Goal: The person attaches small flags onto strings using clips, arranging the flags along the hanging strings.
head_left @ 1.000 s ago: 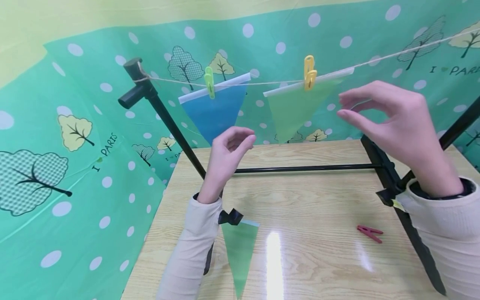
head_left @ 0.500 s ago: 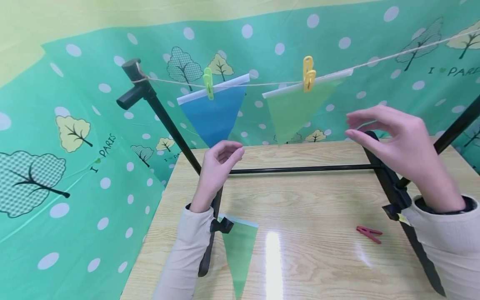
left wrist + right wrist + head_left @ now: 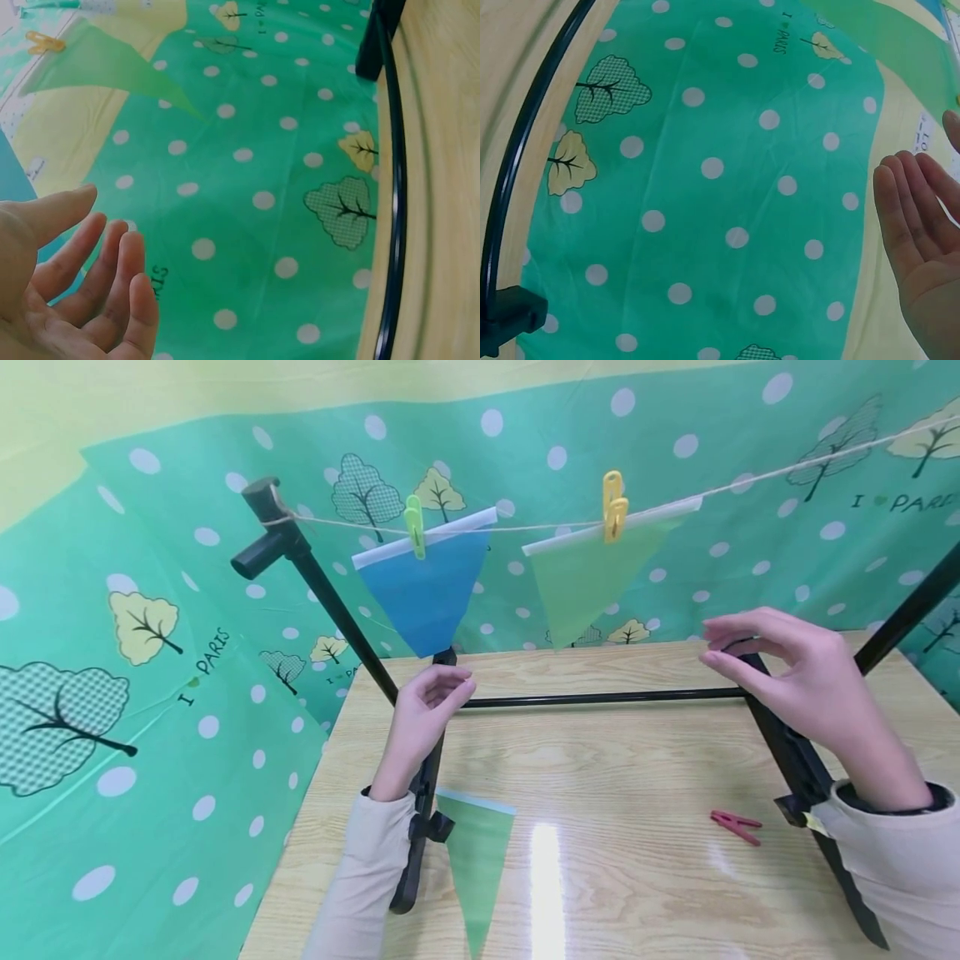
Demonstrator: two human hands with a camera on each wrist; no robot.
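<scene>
A blue pennant (image 3: 427, 589) hangs from a white string, held by a green clothespin (image 3: 416, 527). To its right, a light green pennant (image 3: 592, 577) hangs from the same string under a yellow clothespin (image 3: 614, 508). My left hand (image 3: 423, 718) is below the blue pennant, in front of the black stand, fingers loosely curved and holding nothing. In the left wrist view its palm and fingers show bare. My right hand (image 3: 795, 672) hovers above the stand's right foot, thumb and fingers apart, nothing between them. Another green pennant (image 3: 477, 860) lies on the table, lower down.
A pink clothespin (image 3: 737, 827) lies on the wooden table (image 3: 615, 768) at the right. The black stand has a left post (image 3: 341, 614), a right post (image 3: 911, 610) and a low crossbar (image 3: 600, 698). A green polka-dot cloth (image 3: 180, 668) covers the back and left.
Both hands have moved down, away from the string; the left hand has also drifted left, the right slightly right. The hanging pennants and clothespins stay on the line.
</scene>
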